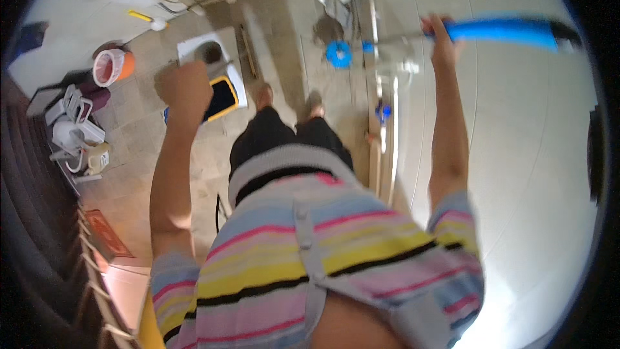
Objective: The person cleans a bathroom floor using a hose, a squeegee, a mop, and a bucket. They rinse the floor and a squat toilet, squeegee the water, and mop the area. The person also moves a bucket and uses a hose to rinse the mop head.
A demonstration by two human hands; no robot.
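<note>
My left hand (187, 90) is closed in a fist around a thin grey pole (223, 63). The pole seems to run across to my right hand (444, 39), which is raised at the upper right with its fingers wrapped round it. Beyond the right hand the pole carries a long bright blue part (504, 32) with a black end, smeared by motion; its exact kind I cannot make out. Below the left hand, on the floor, lies a black flat thing with a yellow rim (223, 98), partly hidden by the hand.
An orange bucket (116, 68) stands at the left, with white plastic items (74, 129) and a beige jug (97, 158) nearby. A blue ring (338, 55) is on the floor ahead of my feet. White pipes (386, 148) run along the pale wall (516, 155) on the right.
</note>
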